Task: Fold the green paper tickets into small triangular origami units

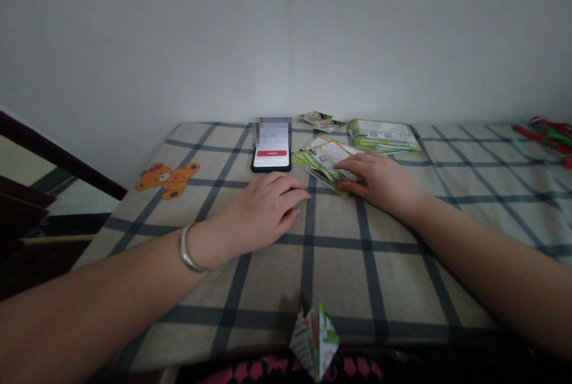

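My right hand (379,181) is at a fanned-out group of printed green-and-white leaflets (322,156). Its fingers lie over their right side and the thumb is at the near edge, gripping a leaflet there. My left hand (268,208), with a silver bangle at the wrist, rests on the checked tablecloth with fingers loosely stretched and nothing in them. Just beyond it lies a phone (271,158) with a lit screen. A folded paper piece (315,342) with pointed tips, in the same print, stands at the table's near edge.
Behind the leaflets lie small folded paper pieces (320,121), close to the wall. A neat stack of leaflets (384,136) is to their right. A flat orange bear picture (167,180) is on the cloth at left. Red and green items (547,134) lie far right.
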### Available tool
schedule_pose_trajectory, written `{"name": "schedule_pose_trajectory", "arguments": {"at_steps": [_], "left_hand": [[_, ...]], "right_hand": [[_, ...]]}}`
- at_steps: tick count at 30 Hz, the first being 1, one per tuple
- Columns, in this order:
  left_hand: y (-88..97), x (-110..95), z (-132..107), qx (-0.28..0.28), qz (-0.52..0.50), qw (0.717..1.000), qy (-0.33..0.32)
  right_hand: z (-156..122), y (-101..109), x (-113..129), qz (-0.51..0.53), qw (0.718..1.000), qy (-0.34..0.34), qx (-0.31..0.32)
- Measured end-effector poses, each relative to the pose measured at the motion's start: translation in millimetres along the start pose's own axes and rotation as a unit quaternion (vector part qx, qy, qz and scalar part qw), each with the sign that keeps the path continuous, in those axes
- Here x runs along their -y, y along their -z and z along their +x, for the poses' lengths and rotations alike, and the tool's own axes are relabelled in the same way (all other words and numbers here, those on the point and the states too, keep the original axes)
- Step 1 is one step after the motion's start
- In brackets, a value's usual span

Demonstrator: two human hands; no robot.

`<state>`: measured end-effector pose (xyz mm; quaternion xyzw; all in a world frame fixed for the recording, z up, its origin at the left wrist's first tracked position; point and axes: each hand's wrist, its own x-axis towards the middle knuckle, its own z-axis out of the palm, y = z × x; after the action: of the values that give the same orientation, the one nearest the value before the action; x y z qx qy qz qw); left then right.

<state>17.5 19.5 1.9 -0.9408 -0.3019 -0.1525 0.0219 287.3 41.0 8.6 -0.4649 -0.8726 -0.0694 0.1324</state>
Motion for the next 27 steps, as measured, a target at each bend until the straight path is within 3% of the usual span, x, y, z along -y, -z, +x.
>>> {"name": "schedule_pose_trajectory", "arguments": {"at_steps": [4, 11, 17, 22, 27], "left_hand": [[0.0, 1, -1, -0.005, 0.0, 1.0, 0.013], [-0.1, 1, -1, -0.019, -0.004, 1.0, 0.021], [-0.4, 4, -1, -0.053, -0.007, 0.999, 0.005], [-2.6, 4, 3, -0.041, -0.033, 0.998, -0.017], [-2.8, 1, 8, -0.033, 0.004, 0.998, -0.045]], "right_hand": [[0, 5, 3, 0.027, 0.998, -0.058, -0.008], [-8, 17, 29, 0.063, 0.998, 0.022, 0.004], [-10, 12, 44, 0.119, 0.989, 0.079, 0.032], [-9, 8, 48, 0.144, 0.985, 0.083, 0.039], [-8, 10, 51, 0.16, 0.979, 0.108, 0.06]]}}
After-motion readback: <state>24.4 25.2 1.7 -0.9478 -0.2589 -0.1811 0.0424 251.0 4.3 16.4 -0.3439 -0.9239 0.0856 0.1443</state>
